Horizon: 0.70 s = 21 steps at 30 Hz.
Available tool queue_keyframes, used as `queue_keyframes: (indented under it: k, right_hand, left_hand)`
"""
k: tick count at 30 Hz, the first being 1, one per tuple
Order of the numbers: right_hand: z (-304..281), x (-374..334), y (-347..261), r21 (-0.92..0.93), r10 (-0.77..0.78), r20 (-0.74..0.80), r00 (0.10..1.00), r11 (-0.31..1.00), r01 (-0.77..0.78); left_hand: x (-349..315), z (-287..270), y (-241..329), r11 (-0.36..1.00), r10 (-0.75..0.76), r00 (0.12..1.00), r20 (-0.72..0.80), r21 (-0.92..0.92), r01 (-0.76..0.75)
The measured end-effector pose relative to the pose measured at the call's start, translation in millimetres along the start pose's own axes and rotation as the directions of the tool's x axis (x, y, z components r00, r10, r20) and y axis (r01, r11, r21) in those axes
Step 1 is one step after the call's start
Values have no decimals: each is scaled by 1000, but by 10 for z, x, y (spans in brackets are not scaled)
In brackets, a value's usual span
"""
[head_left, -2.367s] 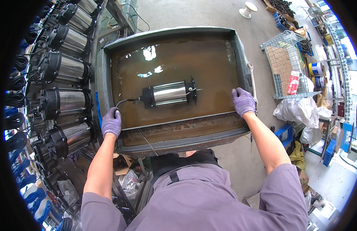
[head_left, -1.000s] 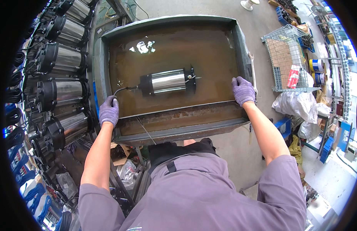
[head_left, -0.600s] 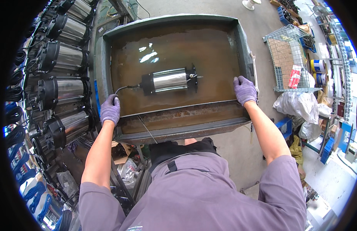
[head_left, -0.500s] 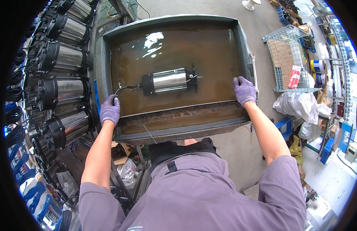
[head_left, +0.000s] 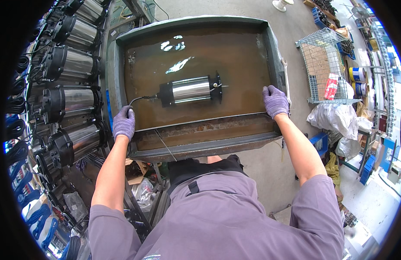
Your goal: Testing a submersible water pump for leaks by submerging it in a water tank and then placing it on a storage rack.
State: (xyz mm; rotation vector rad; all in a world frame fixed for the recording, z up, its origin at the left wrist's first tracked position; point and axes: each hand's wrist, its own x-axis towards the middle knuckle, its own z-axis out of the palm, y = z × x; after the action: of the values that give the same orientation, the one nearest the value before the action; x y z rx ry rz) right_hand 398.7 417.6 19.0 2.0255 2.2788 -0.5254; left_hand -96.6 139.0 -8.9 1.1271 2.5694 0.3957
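Observation:
A cylindrical motor or pump (head_left: 191, 90) with a shiny steel body and black end caps lies on its side in a metal tank (head_left: 205, 146) of murky brown water. Its black cable (head_left: 142, 98) runs left to my left hand (head_left: 124, 123), where its end is hidden. That hand, in a purple glove, is closed at the tank's left rim; whether it also grips the cable is unclear. My right hand (head_left: 276, 102), gloved alike, is closed over the right rim. A straight metal edge (head_left: 200, 122) crosses the water between the hands, nearer me than the motor.
Racked steel-bodied motors (head_left: 70, 104) with coiled cables line the left. A wrench (head_left: 285, 73) lies along the tank's right side. Beyond stand a wire basket (head_left: 324, 65), white plastic bags (head_left: 334, 119) and a blue bin (head_left: 319, 143). A thin rod (head_left: 166, 145) crosses the tank's near edge.
The bright reflections on the water have shifted and changed shape. Both hands and the motor stay almost exactly where they were.

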Motion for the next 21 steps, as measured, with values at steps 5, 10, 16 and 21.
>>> queue_keyframes:
  k: [5,10,16,21]
  right_hand:
    - [10,-2,15,4,6,-1,1000,1000,-6]
    - [27,3,21,14,-5,-17,1000,1000,6]
    - [23,12,23,5,0,-5,1000,1000,0]
    - [7,6,13,4,2,2,1000,1000,-2]
  left_hand:
    - [3,-20,11,1000,-22,999,31,15,22]
    - [-8,-41,53,1000,-27,999,37,16,27]
    - [-7,-49,65,1000,-9,1000,19,11,9]
    - [-9,-42,49,999,-26,999,28,23,25]
